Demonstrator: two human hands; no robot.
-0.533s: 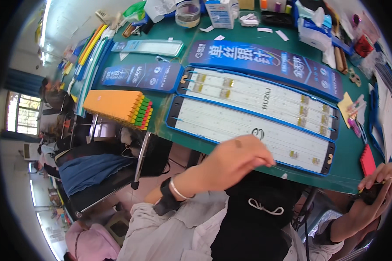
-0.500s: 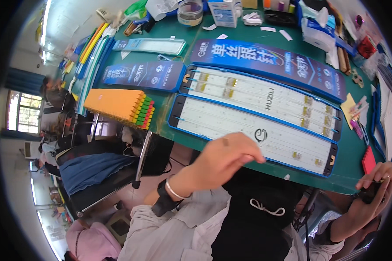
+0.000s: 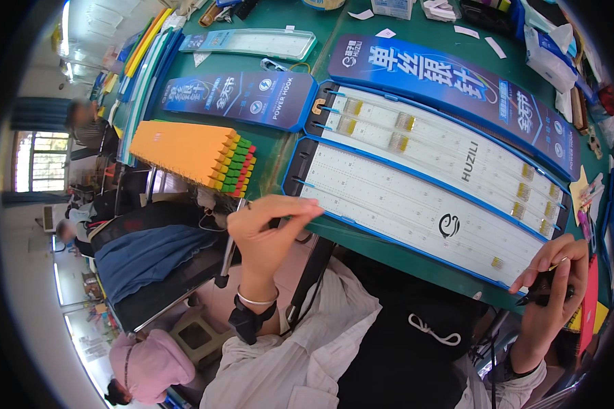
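A long blue-edged case lies open on the table, its white ruled lower tray (image 3: 382, 194) nearest me. My left hand (image 3: 266, 232) is at that tray's left front corner, thumb and finger pinched together; anything between them is too fine to make out. By the right end, my right hand (image 3: 556, 273) curls around a small dark object (image 3: 542, 290) that its fingers partly hide. Small yellow-marked pieces sit in clear holders on the upper tray (image 3: 443, 146). One yellow-marked piece (image 3: 497, 262) shows on the lower tray's right part.
Behind the trays lies a blue printed lid (image 3: 467, 88). A smaller blue case (image 3: 239, 99) and a clear long box (image 3: 259, 44) are at the left. Orange foam boards (image 3: 184, 146) with coloured ends overhang the left edge. Paper slips (image 3: 494, 48) lie at the back.
My left hand has moved left, from the lower tray's front middle to its left corner. My right hand has come in to the tray's right end. The view has shifted.
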